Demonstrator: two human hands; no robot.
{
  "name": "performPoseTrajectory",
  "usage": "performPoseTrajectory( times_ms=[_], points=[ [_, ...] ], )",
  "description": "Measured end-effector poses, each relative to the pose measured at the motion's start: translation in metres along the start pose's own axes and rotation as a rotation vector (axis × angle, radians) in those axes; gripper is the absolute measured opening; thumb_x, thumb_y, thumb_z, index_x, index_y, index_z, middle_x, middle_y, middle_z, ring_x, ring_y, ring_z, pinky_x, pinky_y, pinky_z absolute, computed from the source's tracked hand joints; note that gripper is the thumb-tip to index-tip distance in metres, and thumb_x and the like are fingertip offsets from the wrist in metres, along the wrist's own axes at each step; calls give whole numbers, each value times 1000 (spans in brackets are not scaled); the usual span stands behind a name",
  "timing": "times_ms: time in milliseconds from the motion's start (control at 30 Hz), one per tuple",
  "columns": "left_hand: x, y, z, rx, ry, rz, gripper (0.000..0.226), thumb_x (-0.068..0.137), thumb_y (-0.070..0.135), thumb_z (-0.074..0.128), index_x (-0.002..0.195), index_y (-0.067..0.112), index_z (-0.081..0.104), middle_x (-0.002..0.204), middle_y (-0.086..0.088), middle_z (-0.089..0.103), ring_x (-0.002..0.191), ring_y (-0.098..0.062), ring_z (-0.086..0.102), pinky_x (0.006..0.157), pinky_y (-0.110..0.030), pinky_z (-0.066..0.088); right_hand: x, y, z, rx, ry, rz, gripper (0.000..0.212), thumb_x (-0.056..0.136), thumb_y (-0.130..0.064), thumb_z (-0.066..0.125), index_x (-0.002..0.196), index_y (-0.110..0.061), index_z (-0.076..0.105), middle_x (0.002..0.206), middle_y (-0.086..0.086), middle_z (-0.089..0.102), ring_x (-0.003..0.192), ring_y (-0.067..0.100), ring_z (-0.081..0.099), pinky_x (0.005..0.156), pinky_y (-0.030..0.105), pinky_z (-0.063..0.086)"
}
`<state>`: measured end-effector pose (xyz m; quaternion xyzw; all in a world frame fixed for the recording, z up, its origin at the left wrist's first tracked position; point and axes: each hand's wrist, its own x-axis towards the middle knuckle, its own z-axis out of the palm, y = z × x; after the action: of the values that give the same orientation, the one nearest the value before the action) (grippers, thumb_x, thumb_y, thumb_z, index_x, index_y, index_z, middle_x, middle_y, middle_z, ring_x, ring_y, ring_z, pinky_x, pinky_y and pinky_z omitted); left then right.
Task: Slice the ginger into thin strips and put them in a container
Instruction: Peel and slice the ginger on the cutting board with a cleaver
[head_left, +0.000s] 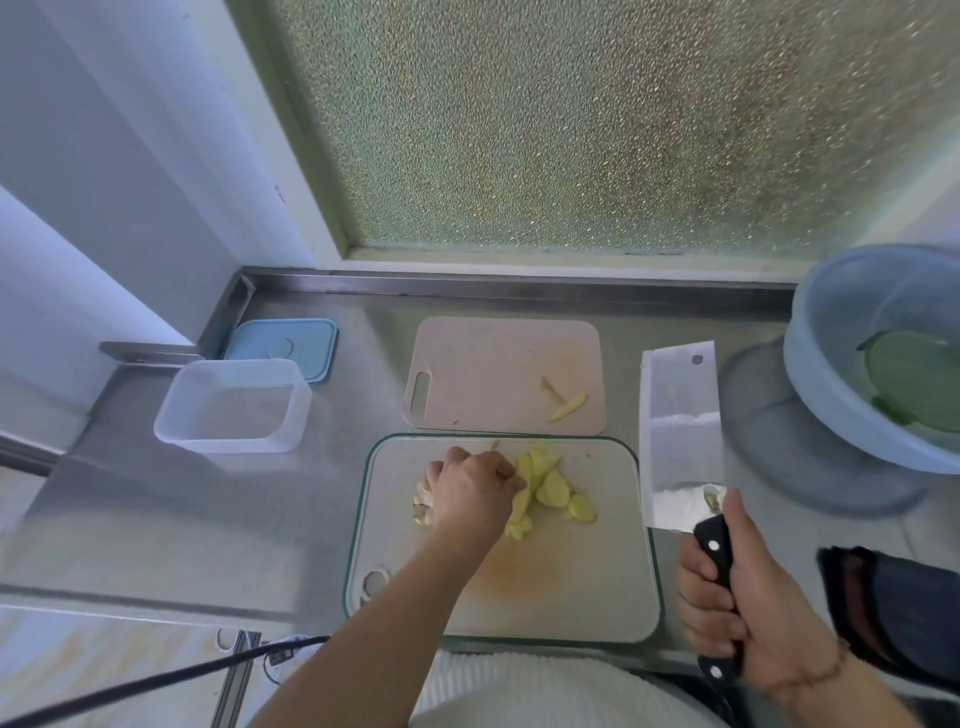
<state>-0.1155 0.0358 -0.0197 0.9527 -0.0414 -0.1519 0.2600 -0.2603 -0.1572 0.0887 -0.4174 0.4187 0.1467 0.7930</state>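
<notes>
Left of the near cutting board (597, 587), the clear container (234, 408) sits empty. On that board, the left hand (475, 488) pinches flat ginger slices (550, 488), not yet strips. Right of it, the right hand (748, 613) grips the cleaver (680, 436).

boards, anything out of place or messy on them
Two stray ginger bits lie on the far pink board, apart from the slices on the near board. A yellow stain marks the near board. The container holds no ginger.
</notes>
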Motion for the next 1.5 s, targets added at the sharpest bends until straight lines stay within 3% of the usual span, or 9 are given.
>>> performPoseTrajectory(
  times_ms=[167, 400, 567, 767, 900, 1033, 1200, 1333, 1500],
  points=[
    [4, -12, -3, 107, -11, 156, 22, 97, 37, 64, 112, 25, 75, 101, -2, 70, 115, -20, 49, 95, -31, 24, 2, 8, 11, -17, 23, 1, 68, 80, -77, 35, 55, -14, 33, 46, -1, 16, 31, 7, 14, 38, 13, 17],
    [2, -24, -2, -81, 25, 313, 16, 82, 24, 60, 86, 14, 72, 78, 3, 72, 94, -28, 57, 81, -33, 28, 9, 19, 38, -72, 55, 17, 68, 79, -79, 36, 56, -14, 33, 49, 0, 15, 34, 8, 14, 39, 14, 19],
    [10, -33, -9, -173, 18, 279, 19, 91, 25, 53, 100, 16, 67, 87, 3, 72, 87, -26, 63, 82, -32, 28, 12, 26, 54, -46, 89, 25, 68, 77, -80, 37, 55, -15, 34, 49, 0, 15, 34, 7, 14, 40, 14, 18],
    [33, -41, -14, -29, -33, 266, 36, 97, 24, 58, 133, 22, 60, 102, 1, 76, 109, -26, 61, 95, -36, 28, 13, 35, 69, -13, 126, 27, 68, 74, -80, 40, 54, -15, 35, 49, 1, 16, 33, 8, 14, 38, 14, 18],
    [38, -59, -23, -67, 47, 434, 35, 86, 27, 51, 109, 12, 74, 88, -4, 76, 92, -34, 68, 86, -43, 46, 14, 45, 77, -61, 168, 36, 69, 71, -82, 38, 55, -16, 33, 50, 2, 16, 35, 8, 13, 42, 15, 15],
    [31, -107, -36, -184, 185, 529, 30, 89, 26, 54, 102, 8, 74, 101, -7, 74, 93, -30, 69, 83, -44, 58, 20, 53, 86, -195, 247, 64, 69, 65, -84, 34, 52, -16, 35, 49, 4, 20, 36, 9, 16, 41, 16, 19],
    [10, -143, -35, -265, 194, 687, 24, 86, 28, 72, 105, 12, 70, 113, -3, 66, 103, -20, 63, 89, -39, 56, 38, 72, 108, -412, 210, 132, 67, 89, -70, 28, 51, -15, 33, 47, 4, 22, 35, 10, 17, 43, 15, 17],
    [4, -148, -22, -254, 150, 737, 26, 83, 28, 80, 100, 10, 72, 116, -4, 61, 105, -20, 62, 93, -38, 54, 48, 93, 127, -688, 131, -37, 62, 83, -70, 33, 51, -17, 31, 44, 2, 26, 34, 14, 24, 39, 18, 22],
    [4, -149, -13, -280, 228, 778, 24, 83, 19, 81, 99, 5, 71, 118, -5, 59, 106, -24, 62, 99, -34, 51, 62, 103, 140, -997, 164, -175, 63, 85, -67, 31, 53, -13, 36, 48, -2, 36, 46, 9, 35, 50, 27, 29]
  ],
)
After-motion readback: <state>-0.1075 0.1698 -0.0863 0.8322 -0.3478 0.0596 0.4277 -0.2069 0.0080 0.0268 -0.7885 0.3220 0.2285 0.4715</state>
